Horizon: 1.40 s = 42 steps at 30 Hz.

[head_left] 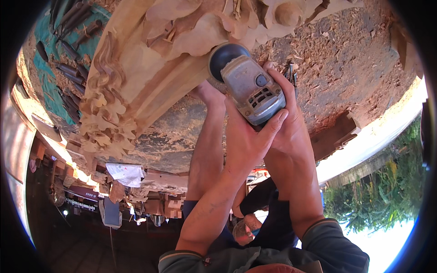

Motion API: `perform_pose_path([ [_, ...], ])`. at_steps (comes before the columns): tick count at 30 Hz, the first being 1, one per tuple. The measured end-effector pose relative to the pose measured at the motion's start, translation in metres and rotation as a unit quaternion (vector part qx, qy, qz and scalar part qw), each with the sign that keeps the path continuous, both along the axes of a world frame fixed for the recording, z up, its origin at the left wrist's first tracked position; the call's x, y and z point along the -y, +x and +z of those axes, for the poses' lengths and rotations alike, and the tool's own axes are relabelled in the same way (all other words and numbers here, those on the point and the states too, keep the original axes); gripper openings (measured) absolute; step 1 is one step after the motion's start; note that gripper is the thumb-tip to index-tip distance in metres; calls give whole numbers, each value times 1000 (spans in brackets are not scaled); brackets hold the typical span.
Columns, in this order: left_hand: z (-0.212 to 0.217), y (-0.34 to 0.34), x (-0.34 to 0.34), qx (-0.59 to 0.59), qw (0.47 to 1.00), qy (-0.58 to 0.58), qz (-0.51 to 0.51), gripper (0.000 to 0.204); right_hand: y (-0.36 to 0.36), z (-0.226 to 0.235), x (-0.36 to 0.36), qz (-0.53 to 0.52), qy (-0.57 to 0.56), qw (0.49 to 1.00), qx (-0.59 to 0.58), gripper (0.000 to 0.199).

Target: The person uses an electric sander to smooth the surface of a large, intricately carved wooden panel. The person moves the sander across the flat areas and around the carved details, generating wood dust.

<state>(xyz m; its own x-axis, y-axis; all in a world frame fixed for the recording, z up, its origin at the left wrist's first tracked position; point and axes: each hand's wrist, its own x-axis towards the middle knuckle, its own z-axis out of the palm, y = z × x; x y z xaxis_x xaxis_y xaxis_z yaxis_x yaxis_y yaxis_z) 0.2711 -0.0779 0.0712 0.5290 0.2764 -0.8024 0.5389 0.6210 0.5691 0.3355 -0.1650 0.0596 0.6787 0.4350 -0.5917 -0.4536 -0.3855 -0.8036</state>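
My two hands hold a dusty grey power sander with a round black pad (253, 86). My left hand (246, 142) wraps its lower left side, the fingers partly hidden beneath. On the other side, my right hand (290, 125) curls round the body, its fingers along the right edge. The pad's upper rim meets the lower edge of a big pale wood carving (157, 86) with leaf and scroll shapes; whether it touches I cannot tell. A bare leg (207, 141) reaches up beside my left forearm, its foot close to the carving's edge.
Several dark-handled carving tools (73, 50) lie on a green cloth (43, 75) at the left. Shavings and dust (346, 59) cover the brown work surface. A brown wooden piece (334, 136) lies at its right edge. Plants (378, 186) grow beyond.
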Motion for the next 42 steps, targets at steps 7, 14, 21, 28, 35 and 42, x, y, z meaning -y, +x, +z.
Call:
perform_pose_path([
  [7,17,4,11,-15,999,-33,-18,82,11,40,17,44,-139,989,19,100],
  [14,67,24,8,64,987,-112,99,88,37,101,6,135,-144,979,43,110],
  [21,108,-26,-59,117,982,-101,106,97,36,156,-77,74,-70,994,26,116],
  [28,179,-128,-24,-90,938,-193,272,81,-10,187,-111,106,-5,991,80,113],
  [35,174,-185,7,-161,947,-240,142,68,-15,210,-118,129,12,990,55,112],
  [42,155,-166,21,-153,950,-270,-21,60,14,213,-91,48,3,999,-25,117],
])
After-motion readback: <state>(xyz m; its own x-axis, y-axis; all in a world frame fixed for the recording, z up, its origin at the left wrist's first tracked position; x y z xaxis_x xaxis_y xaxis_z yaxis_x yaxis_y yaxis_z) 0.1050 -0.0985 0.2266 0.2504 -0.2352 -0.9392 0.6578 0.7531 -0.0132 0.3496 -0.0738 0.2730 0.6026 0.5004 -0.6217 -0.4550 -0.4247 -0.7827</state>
